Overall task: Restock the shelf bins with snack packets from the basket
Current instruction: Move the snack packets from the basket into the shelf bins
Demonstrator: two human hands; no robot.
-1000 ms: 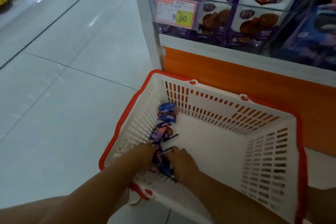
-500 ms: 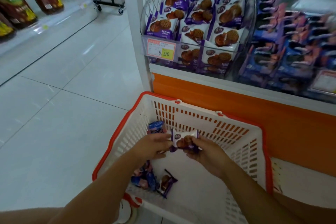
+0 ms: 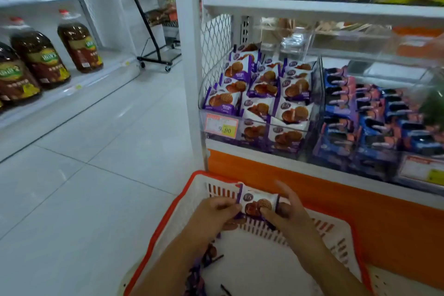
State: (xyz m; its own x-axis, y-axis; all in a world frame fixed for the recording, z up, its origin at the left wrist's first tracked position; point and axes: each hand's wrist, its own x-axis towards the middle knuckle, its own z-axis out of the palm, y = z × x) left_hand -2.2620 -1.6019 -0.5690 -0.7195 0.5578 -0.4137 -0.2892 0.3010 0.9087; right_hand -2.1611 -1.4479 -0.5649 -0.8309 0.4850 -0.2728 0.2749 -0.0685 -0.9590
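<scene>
1. We see the left hand (image 3: 216, 211) pinching the left end of a purple-and-white snack packet (image 3: 258, 202), its fingers curled over the edge; the right hand (image 3: 290, 211) grips the right end, thumb on the front, one finger lifted clear.
2. The packet is held level above the far left corner of the basket (image 3: 186, 190), white with a red rim; only the two hands touch it.
3. Along the basket's left wall, partly hidden by the left forearm, lie more packets (image 3: 206, 255); we cannot count them.
4. Beyond the basket's far edge stands the shelf unit with its orange base panel (image 3: 360, 202); at the left end of its lowest shelf a clear bin (image 3: 276, 125) holds matching purple packets in stacked rows; a price tag (image 3: 222, 125) sits at the bin's front left corner.
5. Just right of that bin we see blue packets (image 3: 374, 115), blurred.
6. Across the tiled floor (image 3: 96, 175), brown bottles (image 3: 79, 43) stand along a low shelf's front edge.
</scene>
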